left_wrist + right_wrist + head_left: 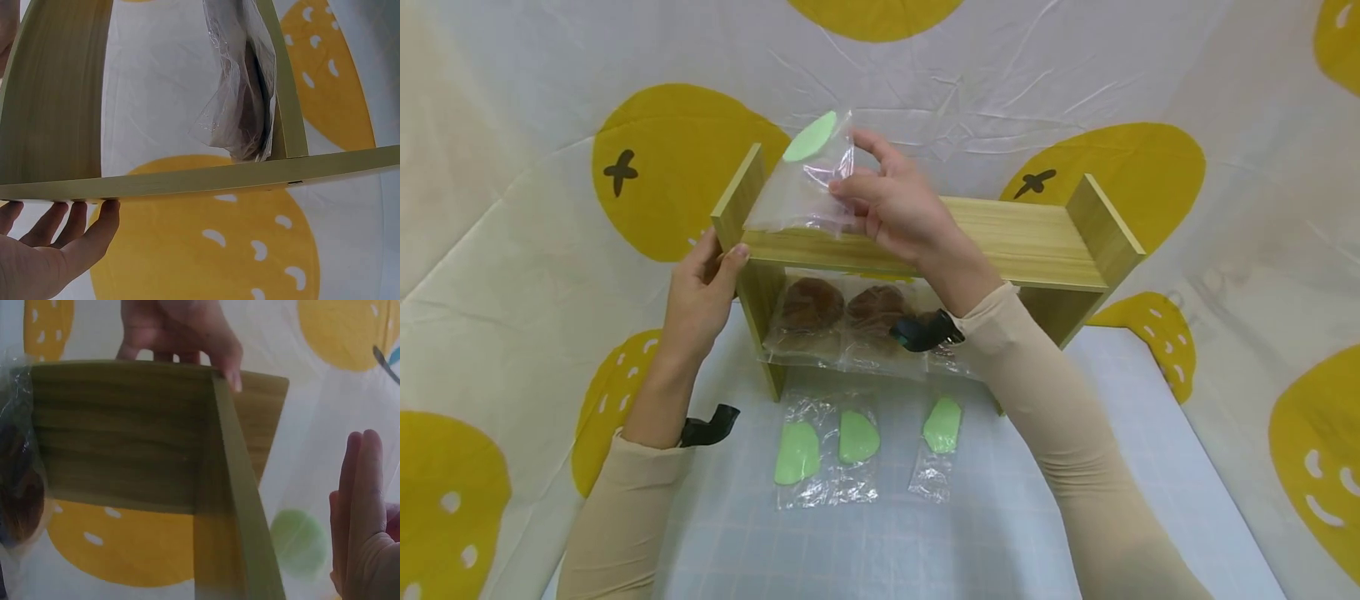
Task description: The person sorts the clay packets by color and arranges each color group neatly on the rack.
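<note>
Plastic bag (797, 198), clear, flat and showing a rounded pale-green patch (810, 137) toward its twelve o'clock edge, is tilting above the top board of a light-wood, two-tier rack (1015, 237), at eleven o'clock from the middle of the head view. The bare right hand (901, 198) is pinching its three o'clock edge between thumb and fingers; whether the bag's lower edge is touching the wood, I cannot tell. A light pinch is probably suiting this thin film best, since hard squeezing risks creasing it, and the upright panel just beside its nine o'clock edge is posing a likely snag.

The bare left hand (698, 282), at nine o'clock, is gripping that panel, thumb toward the front and fingers against the outer face. Steady holding there is probably guarding against a nudge shifting the rack.

Below the top board, clear bags with round brown contents (811, 305) are lining the lower tier; the right forearm is crossing before them, so the black wrist mount (925, 331) is needing care.

Farther out on the pale table (865, 546), clear packaging with two green pieces (827, 454) is lying near seven o'clock, and a narrower bag with one green piece (942, 427) near five.
</note>
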Tool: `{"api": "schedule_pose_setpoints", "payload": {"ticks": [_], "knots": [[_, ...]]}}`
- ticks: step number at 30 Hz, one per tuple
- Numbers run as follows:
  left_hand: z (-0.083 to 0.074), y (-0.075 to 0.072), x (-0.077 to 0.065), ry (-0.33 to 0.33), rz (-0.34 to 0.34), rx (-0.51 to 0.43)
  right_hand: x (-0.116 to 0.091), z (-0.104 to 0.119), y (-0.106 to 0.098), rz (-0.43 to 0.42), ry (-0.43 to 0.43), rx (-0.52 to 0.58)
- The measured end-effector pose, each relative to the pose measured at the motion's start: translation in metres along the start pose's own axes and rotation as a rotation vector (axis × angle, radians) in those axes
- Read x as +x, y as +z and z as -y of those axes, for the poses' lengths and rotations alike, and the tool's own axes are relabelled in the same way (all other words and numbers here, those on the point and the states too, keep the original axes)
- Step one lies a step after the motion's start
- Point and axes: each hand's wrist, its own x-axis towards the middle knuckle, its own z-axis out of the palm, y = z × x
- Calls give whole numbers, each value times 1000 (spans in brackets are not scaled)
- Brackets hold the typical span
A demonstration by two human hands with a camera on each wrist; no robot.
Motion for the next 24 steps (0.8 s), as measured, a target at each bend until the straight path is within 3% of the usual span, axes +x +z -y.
{"api": "schedule_pose_setpoints", "payload": {"ticks": [14,17,24], "knots": [[-1,3,0,-4,12,0,16,-30,10,-28,100,1],[-1,4,1,6,16,-15,15,-30,9,-11,100,-53],[-1,5,4,15,22,-23,10,-19,2,13,129,-313]]}}
